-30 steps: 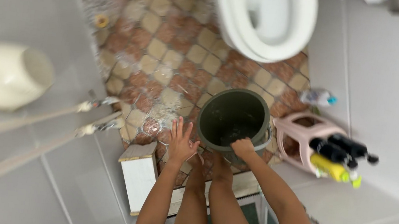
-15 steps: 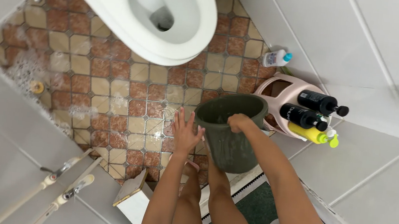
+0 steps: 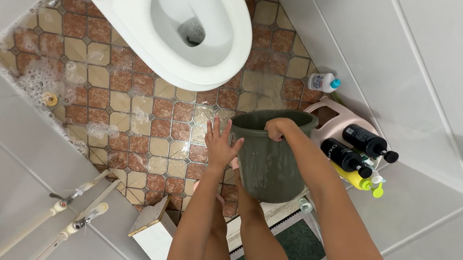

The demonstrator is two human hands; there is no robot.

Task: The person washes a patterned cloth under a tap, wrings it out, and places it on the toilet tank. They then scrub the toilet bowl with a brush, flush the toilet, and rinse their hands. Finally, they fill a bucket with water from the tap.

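**Bucket lifted beside the toilet**

Raised since 1 second ago, when it stood on the floor, the dark green bucket [image 3: 271, 161] now hangs above the patterned floor tiles [image 3: 129, 112]. Right hand [image 3: 278, 128] is clenched over its rim; left hand [image 3: 221, 144] lies flat, fingers spread, against its side. Just ahead is the white toilet [image 3: 157, 17]; to the right, a pink rack [image 3: 332, 109] holds 2 black bottles [image 3: 357, 150].
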